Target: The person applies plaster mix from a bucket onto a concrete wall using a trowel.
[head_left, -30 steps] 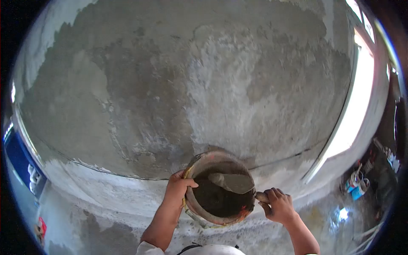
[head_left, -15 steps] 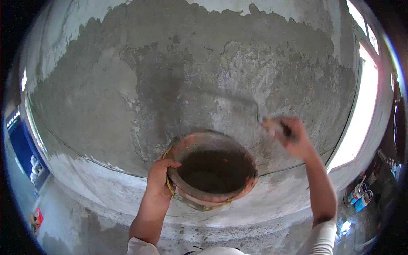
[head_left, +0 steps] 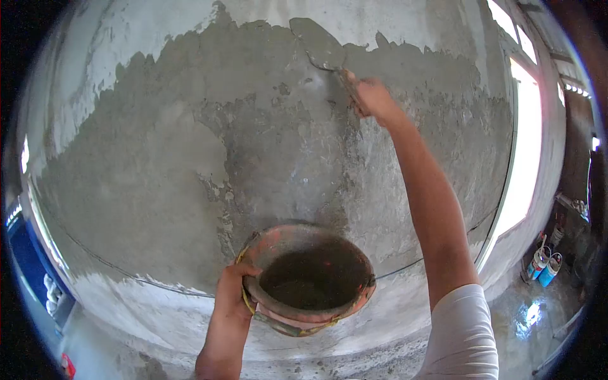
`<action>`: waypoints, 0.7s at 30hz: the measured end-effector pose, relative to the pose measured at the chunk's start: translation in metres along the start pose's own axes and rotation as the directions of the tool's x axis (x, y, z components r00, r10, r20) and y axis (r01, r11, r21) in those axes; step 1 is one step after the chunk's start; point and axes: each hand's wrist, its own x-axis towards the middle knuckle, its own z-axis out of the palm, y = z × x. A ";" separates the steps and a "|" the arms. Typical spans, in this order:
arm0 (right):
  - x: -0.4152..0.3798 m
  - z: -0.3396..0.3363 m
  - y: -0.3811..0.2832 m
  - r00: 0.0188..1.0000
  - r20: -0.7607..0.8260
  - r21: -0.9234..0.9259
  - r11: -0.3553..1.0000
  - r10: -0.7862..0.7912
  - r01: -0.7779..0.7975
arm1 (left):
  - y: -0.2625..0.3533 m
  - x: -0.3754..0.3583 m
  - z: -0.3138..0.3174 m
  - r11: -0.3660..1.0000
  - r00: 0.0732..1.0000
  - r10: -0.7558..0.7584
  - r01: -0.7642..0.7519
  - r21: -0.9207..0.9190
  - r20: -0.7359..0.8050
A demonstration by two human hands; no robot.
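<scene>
My left hand (head_left: 235, 292) grips the rim of a round bucket (head_left: 278, 315), thumb over the edge and the other fingers partly hidden behind. Inside the bucket lies dark wet mortar (head_left: 313, 278). Raised high on the wall, my right hand (head_left: 368, 101) is closed around the handle of a trowel. The trowel blade (head_left: 318, 43) lies against the wall near the top edge of the grey wet plaster (head_left: 152, 136). A yellow strip and a handle hang round the outside of the bucket.
Bare whitish wall (head_left: 142, 31) shows above and below the plaster. A bright window opening (head_left: 524, 145) is on the right. Paint buckets (head_left: 550, 269) stand on the wet floor at the lower right. A blue door or panel (head_left: 31, 253) is at far left.
My right hand has moved up and left with the trowel, from beside the bucket to the plaster's upper edge. The bucket, held in my left hand, appears slightly lower in view.
</scene>
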 end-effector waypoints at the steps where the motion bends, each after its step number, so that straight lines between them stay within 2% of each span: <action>1: -0.010 0.002 0.009 0.993 -0.117 -0.039 0.999 -0.006 0.001 | -0.001 -0.002 -0.008 1.000 1.000 -0.002 0.002 -0.001 0.006; 2: -0.019 0.002 0.019 0.972 -0.234 -0.083 0.997 -0.018 -0.001 | -0.004 -0.003 -0.016 1.000 0.999 0.018 -0.017 0.022 -0.036; 3: -0.028 0.002 0.029 0.971 -0.237 -0.090 0.996 -0.015 -0.006 | -0.007 -0.005 -0.023 0.999 0.996 0.034 -0.031 0.045 -0.085; 5: -0.047 0.001 0.042 0.888 -0.459 -0.089 0.992 0.036 -0.086 | -0.012 -0.017 -0.028 0.998 0.996 0.034 -0.030 0.046 -0.087; 7: -0.061 0.003 0.037 0.880 -0.475 -0.113 0.990 0.023 -0.087 | -0.020 -0.025 -0.040 0.998 0.995 0.041 -0.037 0.046 -0.089; 9: -0.057 0.013 0.027 0.872 -0.489 -0.129 0.988 0.007 -0.080 | -0.030 -0.028 -0.054 1.000 0.981 0.015 -0.012 0.018 -0.194; 10: -0.045 0.021 0.024 0.849 -0.467 -0.388 0.920 -0.245 0.051 | -0.028 -0.041 -0.041 0.996 0.934 0.015 0.017 0.085 -0.356; 11: -0.035 0.029 0.019 0.792 -0.383 -0.619 0.769 -0.476 0.162 | -0.032 -0.042 -0.050 0.995 0.936 0.018 0.016 0.094 -0.351; 13: -0.029 0.052 -0.013 0.847 -0.315 -0.557 0.806 -0.428 0.200 | -0.046 -0.044 -0.076 0.981 0.943 0.063 0.002 0.194 -0.327; 14: -0.018 0.062 -0.018 0.866 -0.297 -0.570 0.802 -0.401 0.176 | -0.044 -0.050 -0.059 0.992 0.956 0.040 -0.003 0.126 -0.292; 15: -0.010 0.067 -0.019 0.884 -0.281 -0.583 0.798 -0.373 0.151 | -0.048 -0.048 -0.061 0.991 0.958 0.040 -0.002 0.134 -0.283; 16: -0.010 0.067 -0.019 0.881 -0.295 -0.583 0.800 -0.370 0.141 | -0.055 -0.049 -0.071 0.986 0.942 0.045 0.011 0.164 -0.332; 17: -0.009 0.065 -0.018 0.896 -0.327 -0.550 0.831 -0.302 0.080 | -0.061 -0.050 -0.079 0.982 0.923 0.053 0.021 0.189 -0.381; 18: -0.009 0.063 -0.017 0.907 -0.352 -0.516 0.857 -0.231 0.018 | -0.065 -0.050 -0.087 0.986 0.931 0.060 0.002 0.169 -0.359; 19: -0.014 0.056 -0.009 0.907 -0.354 -0.514 0.857 -0.229 0.016 | -0.070 -0.051 -0.100 0.985 0.931 0.060 0.003 0.172 -0.359; 21: -0.028 0.028 0.015 0.838 -0.487 -0.472 0.882 -0.245 -0.016 | -0.082 -0.050 -0.123 0.947 0.892 0.123 0.025 0.321 -0.435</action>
